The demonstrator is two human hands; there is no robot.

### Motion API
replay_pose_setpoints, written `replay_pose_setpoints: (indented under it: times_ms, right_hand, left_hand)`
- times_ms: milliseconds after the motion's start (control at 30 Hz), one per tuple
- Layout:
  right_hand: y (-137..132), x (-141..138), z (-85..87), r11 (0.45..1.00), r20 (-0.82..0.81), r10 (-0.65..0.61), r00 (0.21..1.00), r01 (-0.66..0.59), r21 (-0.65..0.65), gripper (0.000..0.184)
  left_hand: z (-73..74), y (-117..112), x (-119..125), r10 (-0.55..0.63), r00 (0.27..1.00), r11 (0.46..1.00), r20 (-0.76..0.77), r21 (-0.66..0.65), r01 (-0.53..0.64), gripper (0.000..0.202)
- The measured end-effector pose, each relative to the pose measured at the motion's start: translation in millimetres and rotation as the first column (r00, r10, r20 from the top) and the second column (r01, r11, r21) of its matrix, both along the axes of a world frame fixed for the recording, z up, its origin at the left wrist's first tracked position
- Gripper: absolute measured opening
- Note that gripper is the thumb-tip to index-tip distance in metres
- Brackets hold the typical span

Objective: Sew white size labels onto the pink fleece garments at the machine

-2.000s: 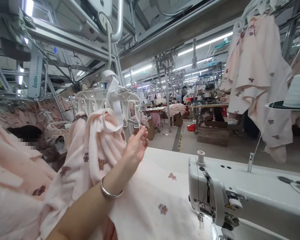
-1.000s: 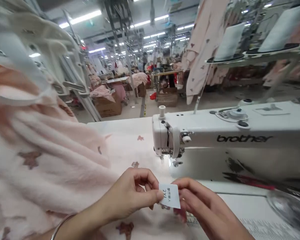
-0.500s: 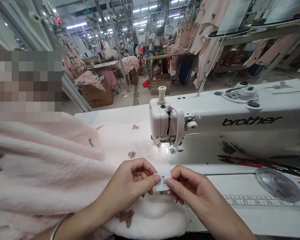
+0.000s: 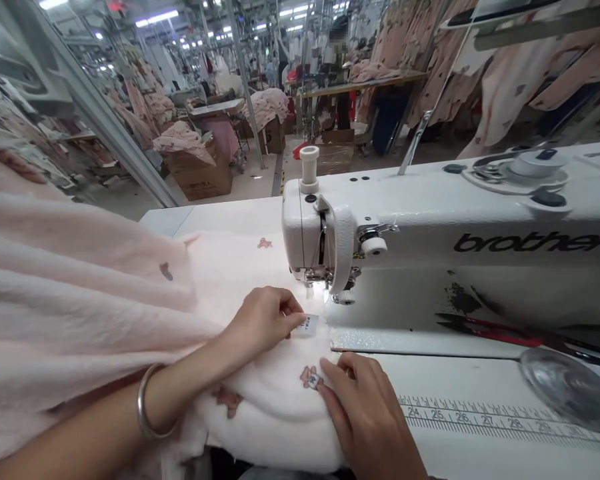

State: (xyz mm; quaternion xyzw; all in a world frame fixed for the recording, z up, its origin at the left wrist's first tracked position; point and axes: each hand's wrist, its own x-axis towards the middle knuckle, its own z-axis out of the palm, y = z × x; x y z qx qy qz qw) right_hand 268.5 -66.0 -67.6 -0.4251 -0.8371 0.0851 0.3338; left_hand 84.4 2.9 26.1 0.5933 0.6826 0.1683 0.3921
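My left hand [image 4: 265,321] pinches a small white size label [image 4: 308,325] and holds it on the pale pink fleece garment [image 4: 95,287], just in front of the needle of the white Brother sewing machine [image 4: 430,227]. A silver bangle sits on that wrist. My right hand [image 4: 365,410] lies on the folded edge of the fleece nearer to me, fingertips pressing on a second tiny tag [image 4: 314,380] beside a printed bear.
A ruler strip [image 4: 480,420] runs along the table at the right. Red-handled scissors [image 4: 485,327] and a clear dish [image 4: 570,390] lie under the machine arm. Pink garments hang overhead; boxes and other workstations fill the floor behind.
Both hands held the label up between them before. Now the left hand has carried it forward to the needle, and the right hand has let go and dropped onto the fleece edge.
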Motion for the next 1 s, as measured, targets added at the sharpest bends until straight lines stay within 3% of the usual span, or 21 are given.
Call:
replay_pose_setpoints:
  times_ms: [100,200,300,400,567,1000]
  right_hand:
    - [6.1,-1.3,1.8,0.996,-0.070,0.016,0.997,-0.022,-0.089,0.011]
    - [14.0,-6.9,3.8,0.995,-0.125,-0.094,0.988,0.088,-0.055,0.019]
    - [18.6,-11.7,2.4,0.988,-0.048,-0.152,0.987,0.152,-0.003,0.022]
    - [19.3,-11.9,1.4,0.994,0.056,-0.104,0.993,0.105,-0.026,0.032]
    - [17.7,-8.8,0.1,0.997,0.068,-0.071,0.995,0.072,-0.015,0.039]
    - [17.2,-8.4,-2.8,0.999,0.039,-0.052,0.998,0.052,0.017,0.041]
  left_hand:
    - [-21.3,4.6,4.6,0.069,0.995,0.996,0.067,-0.058,-0.065,0.017]
    - [-31.9,4.8,5.2,0.091,0.988,0.993,0.124,-0.086,-0.081,0.017]
    - [-39.1,5.1,3.7,0.095,0.987,0.993,0.126,-0.086,-0.085,0.018]
    - [-44.8,5.4,1.5,0.116,0.984,0.992,0.136,-0.073,-0.107,0.020]
    - [-49.8,5.8,-0.5,0.111,0.971,0.992,0.211,-0.088,-0.094,0.021]
    - [-45.0,4.1,4.6,0.103,0.983,0.993,0.155,-0.071,-0.092,0.020]
